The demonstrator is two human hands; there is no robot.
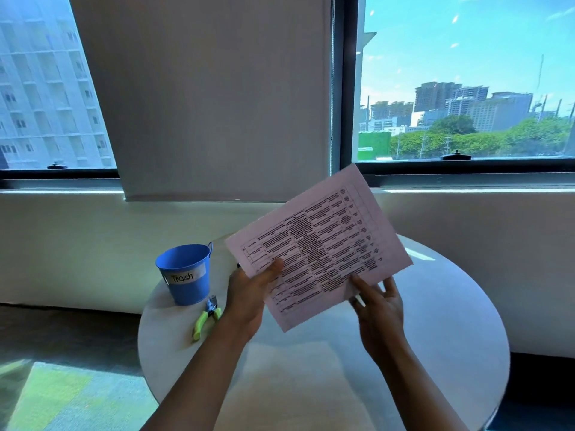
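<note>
Blue bucket (183, 275), labelled "Trash", stands upright near the left rim of the round surface (451, 321). Green-handled tool (207, 318) lies just beside the bucket's base, handles pointing toward the camera.

Printed sheet (317, 244) is held in the air to the right of the bucket, above the surface, printed face to the camera. Its long axis runs from lower left to upper right, with the top corner up against the window frame. Bare surface lies open below the sheet and out to the right rim.

Left hand (249, 293), right of the bucket, pinches the sheet's lower-left edge, thumb on the print and fingers behind. Right hand (378, 303), farther right, has its fingers spread and nearly straight, with the tips touching the sheet's lower edge.
</note>
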